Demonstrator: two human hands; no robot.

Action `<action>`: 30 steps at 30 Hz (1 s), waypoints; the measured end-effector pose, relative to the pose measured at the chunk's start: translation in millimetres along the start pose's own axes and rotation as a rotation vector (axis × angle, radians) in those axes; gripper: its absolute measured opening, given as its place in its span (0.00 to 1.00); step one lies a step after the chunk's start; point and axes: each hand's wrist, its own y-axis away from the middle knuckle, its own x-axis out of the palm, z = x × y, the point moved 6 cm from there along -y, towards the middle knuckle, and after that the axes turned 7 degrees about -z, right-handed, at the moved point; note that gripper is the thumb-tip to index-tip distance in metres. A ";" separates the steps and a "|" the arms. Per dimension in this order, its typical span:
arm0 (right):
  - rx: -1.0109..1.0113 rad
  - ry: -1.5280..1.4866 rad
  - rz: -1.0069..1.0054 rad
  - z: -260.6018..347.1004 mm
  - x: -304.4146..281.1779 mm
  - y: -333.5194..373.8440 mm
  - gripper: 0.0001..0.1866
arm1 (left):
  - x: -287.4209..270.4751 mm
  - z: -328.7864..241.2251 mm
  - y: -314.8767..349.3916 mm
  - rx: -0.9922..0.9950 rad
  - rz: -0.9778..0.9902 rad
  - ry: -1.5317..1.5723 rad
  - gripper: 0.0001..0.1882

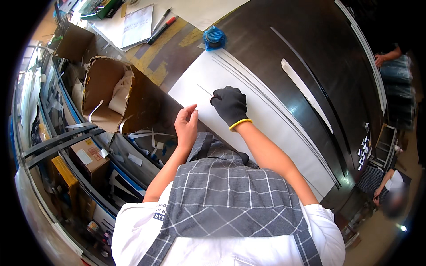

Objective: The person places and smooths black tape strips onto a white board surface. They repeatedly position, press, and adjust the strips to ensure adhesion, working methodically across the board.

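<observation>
A large white sheet (275, 142) lies slanting across the dark worktable. Above it is my right hand (230, 105), in a black glove with a yellow cuff, its fingers closed. A thin dark line (204, 89) runs from the glove toward the upper left; I cannot make out whether it is a held tool or a thin strip. My bare left hand (186, 126) is at the sheet's near left edge, thumb and forefinger slightly apart with nothing visible between them. Long thin dark strips (266, 91) lie along the sheet's far right side. Past its top corner sits a round blue plastic-wrapped thing (214, 38).
An open cardboard box (144, 95) stands left of the table, beside racks (66, 146) with boxes and scraps. A notepad (137, 24) and pens (161, 30) lie at the far left. A white strip (306, 93) rests on the dark tabletop (306, 31). Another person's hand (380, 60) shows at right.
</observation>
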 end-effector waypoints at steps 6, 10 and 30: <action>-0.027 0.034 -0.062 3.6 1.7 -2.2 0.10 | 0.6 2.9 -4.0 0.016 -0.013 0.017 0.10; 0.000 0.087 0.023 8.3 -0.6 -4.8 0.12 | 0.6 2.1 -4.3 0.012 -0.024 0.014 0.11; 0.015 0.092 -0.022 7.5 0.7 -5.4 0.11 | 13.3 -41.0 -20.2 0.657 -0.073 -0.530 0.15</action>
